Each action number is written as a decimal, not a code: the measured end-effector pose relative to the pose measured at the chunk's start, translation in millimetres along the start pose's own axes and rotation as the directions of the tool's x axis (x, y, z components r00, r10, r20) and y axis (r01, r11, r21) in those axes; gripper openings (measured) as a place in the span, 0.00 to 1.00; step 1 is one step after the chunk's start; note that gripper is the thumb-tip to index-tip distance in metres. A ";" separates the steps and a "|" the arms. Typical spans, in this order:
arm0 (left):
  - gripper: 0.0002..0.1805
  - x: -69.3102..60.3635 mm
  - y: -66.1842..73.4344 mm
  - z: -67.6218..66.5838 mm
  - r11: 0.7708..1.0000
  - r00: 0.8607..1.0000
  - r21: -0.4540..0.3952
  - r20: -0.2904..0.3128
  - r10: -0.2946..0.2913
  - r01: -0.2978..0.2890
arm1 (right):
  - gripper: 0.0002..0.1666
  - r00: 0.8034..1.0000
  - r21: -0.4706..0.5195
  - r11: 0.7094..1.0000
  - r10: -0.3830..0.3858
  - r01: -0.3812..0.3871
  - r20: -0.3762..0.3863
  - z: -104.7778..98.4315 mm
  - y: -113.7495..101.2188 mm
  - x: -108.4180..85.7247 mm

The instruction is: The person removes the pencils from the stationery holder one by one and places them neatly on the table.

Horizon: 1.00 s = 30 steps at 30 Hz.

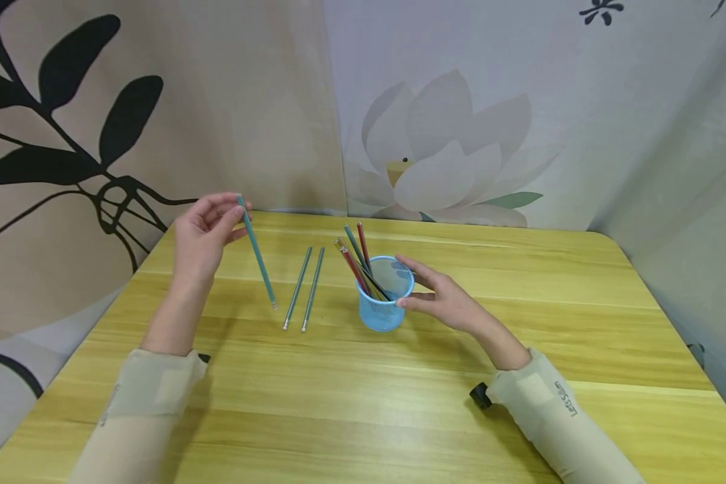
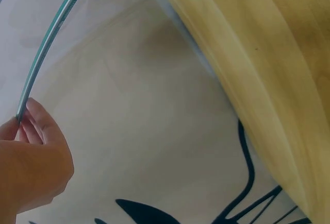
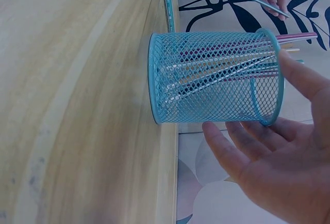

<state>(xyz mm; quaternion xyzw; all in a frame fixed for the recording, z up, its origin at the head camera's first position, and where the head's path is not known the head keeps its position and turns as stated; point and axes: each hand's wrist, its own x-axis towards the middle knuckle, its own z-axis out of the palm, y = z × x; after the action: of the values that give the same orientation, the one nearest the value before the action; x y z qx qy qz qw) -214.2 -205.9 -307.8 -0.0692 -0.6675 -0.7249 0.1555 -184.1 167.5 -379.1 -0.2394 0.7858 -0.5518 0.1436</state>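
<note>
My left hand [image 1: 202,235] pinches a teal pencil [image 1: 257,254] near its upper end; the pencil hangs tilted, its eraser end low and to the right. In the left wrist view the same pencil [image 2: 44,49] rises from between thumb and fingers. A blue mesh cup [image 1: 382,316] stands upright on the table with several pencils [image 1: 353,265] leaning left inside. At its right rim my right hand [image 1: 438,294] rests with thumb and fingers spread around the side; the right wrist view has the cup [image 3: 216,80] beside this hand [image 3: 278,157].
Two teal pencils [image 1: 298,288] [image 1: 312,289] lie side by side on the wooden table [image 1: 363,410], left of the cup. Behind the table hangs a curtain [image 1: 266,101] with leaf and flower prints.
</note>
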 end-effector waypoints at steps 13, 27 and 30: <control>0.08 10.3 -27.2 -5.7 0.994 0.994 0.005 0.004 -0.111 0.111 | 0.46 1.000 0.003 1.000 0.007 -0.007 0.002 -0.5 -0.2 0.6; 0.13 15.5 -52.4 -4.6 0.973 0.980 0.123 0.007 -0.198 0.196 | 0.45 1.000 0.004 1.000 0.027 -0.027 0.005 0.0 -3.5 0.0; 0.14 16.3 -56.3 -4.0 0.964 0.979 0.178 0.010 -0.204 0.199 | 0.46 1.000 0.003 1.000 0.031 -0.031 0.004 -0.3 -3.0 -0.2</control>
<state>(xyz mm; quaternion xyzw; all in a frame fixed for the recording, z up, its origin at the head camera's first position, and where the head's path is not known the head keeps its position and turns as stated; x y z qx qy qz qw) -247.1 -208.6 -356.4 0.0030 -0.7347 -0.6740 0.0773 -183.5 166.9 -376.2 -0.2282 0.7884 -0.5501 0.1541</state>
